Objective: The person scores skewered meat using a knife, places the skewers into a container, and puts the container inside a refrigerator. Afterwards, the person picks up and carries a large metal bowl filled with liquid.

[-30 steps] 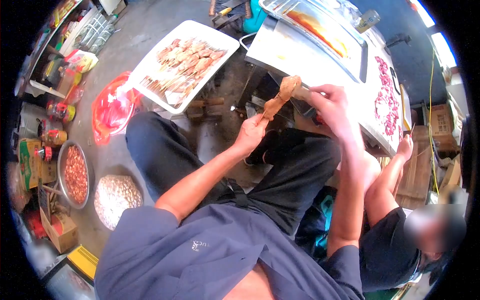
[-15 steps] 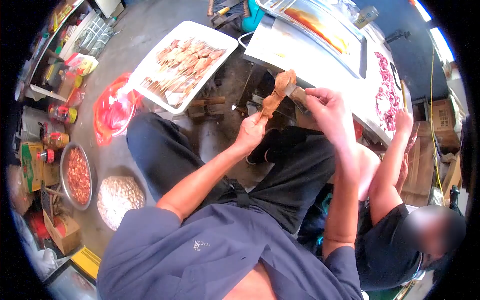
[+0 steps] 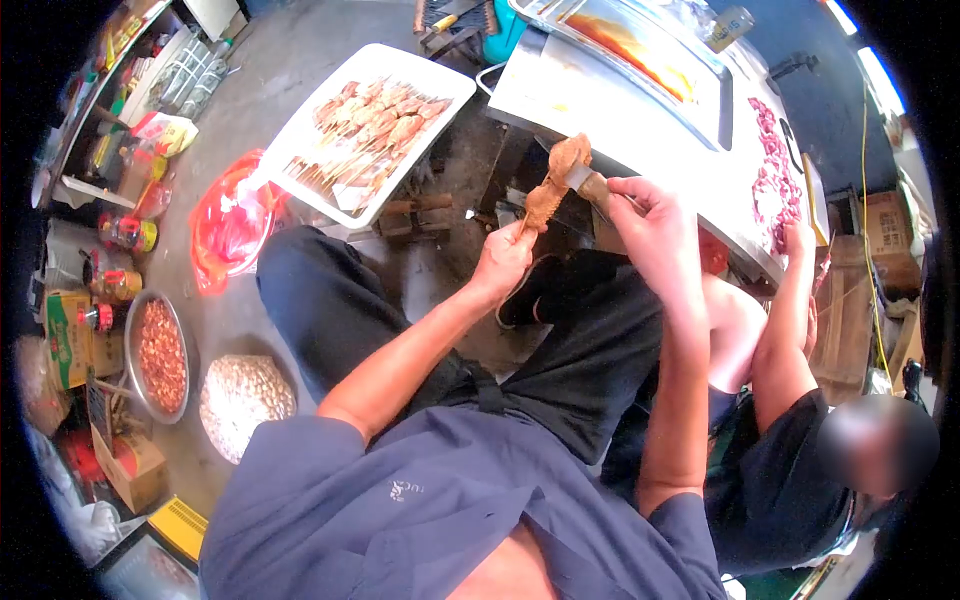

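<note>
My left hand [image 3: 502,262] is closed round the lower end of a meat skewer [image 3: 545,203], which tilts up and to the right. Browned-looking meat covers the skewer in two lumps, the lower one scored with ridges. In my right hand [image 3: 655,232], thumb and fingers pinch the wooden handle of a small knife [image 3: 595,188]. Its short blade lies against the upper part of the meat; the tip is hidden there. Both hands are above my lap, just off the near edge of the metal table [image 3: 520,85].
At the left, a white tray [image 3: 455,88] holds several meat skewers. A red plastic bag [image 3: 208,245], a metal bowl [image 3: 183,318] of meat pieces and a clear bag [image 3: 245,400] stand on the floor. At the right, a co-worker's hand [image 3: 797,238] touches raw meat pieces [image 3: 770,165].
My hands keep their grips, with the skewer and knife barely shifted. The co-worker's hand has moved from a yellow-handled tool at the table edge to the raw meat pieces.
</note>
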`<act>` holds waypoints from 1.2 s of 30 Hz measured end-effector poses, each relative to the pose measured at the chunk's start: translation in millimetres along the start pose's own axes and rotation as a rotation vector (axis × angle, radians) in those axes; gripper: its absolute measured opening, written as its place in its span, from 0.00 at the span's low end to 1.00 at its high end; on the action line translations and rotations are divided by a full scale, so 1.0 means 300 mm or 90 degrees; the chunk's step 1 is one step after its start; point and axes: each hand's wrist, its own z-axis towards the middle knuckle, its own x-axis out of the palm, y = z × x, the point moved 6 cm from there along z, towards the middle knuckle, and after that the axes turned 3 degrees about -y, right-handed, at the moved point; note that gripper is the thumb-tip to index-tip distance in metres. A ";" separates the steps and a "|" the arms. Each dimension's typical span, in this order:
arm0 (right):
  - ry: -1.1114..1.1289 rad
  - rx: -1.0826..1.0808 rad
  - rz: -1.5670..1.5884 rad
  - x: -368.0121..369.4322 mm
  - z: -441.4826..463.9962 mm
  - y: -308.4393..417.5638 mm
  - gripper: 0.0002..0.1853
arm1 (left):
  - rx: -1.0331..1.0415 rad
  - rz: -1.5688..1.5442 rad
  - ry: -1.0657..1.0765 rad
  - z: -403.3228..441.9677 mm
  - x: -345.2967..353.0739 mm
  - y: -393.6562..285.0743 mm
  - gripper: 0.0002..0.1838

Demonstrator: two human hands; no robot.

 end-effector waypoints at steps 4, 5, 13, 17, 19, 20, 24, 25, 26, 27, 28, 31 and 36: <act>0.017 0.045 0.020 -0.117 -0.076 0.038 0.11 | -0.012 -0.011 0.002 0.011 -0.010 0.001 0.14; 0.026 0.075 0.038 -0.155 -0.102 0.045 0.11 | -0.007 -0.004 0.008 0.008 -0.010 -0.004 0.14; 0.059 0.143 0.106 -0.261 -0.206 0.082 0.09 | -0.025 -0.050 0.029 0.003 0.008 0.000 0.14; 0.057 0.125 0.047 -0.230 -0.189 0.072 0.10 | -0.024 -0.060 0.027 0.000 0.009 -0.005 0.14; 0.063 0.118 0.036 -0.219 -0.180 0.079 0.10 | -0.020 -0.058 0.028 -0.002 0.008 -0.005 0.14; 0.062 0.118 0.036 -0.217 -0.180 0.076 0.10 | -0.015 -0.057 0.030 -0.002 0.008 -0.006 0.14; 0.054 0.112 0.035 -0.217 -0.182 0.071 0.11 | -0.015 -0.048 0.020 -0.002 0.010 -0.007 0.13; 0.058 0.120 0.025 -0.217 -0.185 0.071 0.11 | -0.005 -0.045 0.016 -0.001 0.009 -0.007 0.13; 0.058 0.122 0.025 -0.221 -0.186 0.073 0.11 | 0.004 -0.041 0.013 -0.001 0.009 -0.007 0.13; 0.069 0.124 0.019 -0.221 -0.186 0.076 0.11 | 0.003 -0.040 0.015 -0.002 0.011 -0.009 0.13; 0.079 0.125 0.014 -0.221 -0.187 0.080 0.11 | 0.003 -0.034 0.009 -0.003 0.011 -0.012 0.13; 0.084 0.114 0.005 -0.216 -0.184 0.096 0.11 | 0.019 -0.030 0.009 0.000 0.010 -0.010 0.13; 0.080 0.099 -0.029 -0.220 -0.169 0.124 0.11 | 0.071 0.010 -0.005 0.016 0.000 0.001 0.11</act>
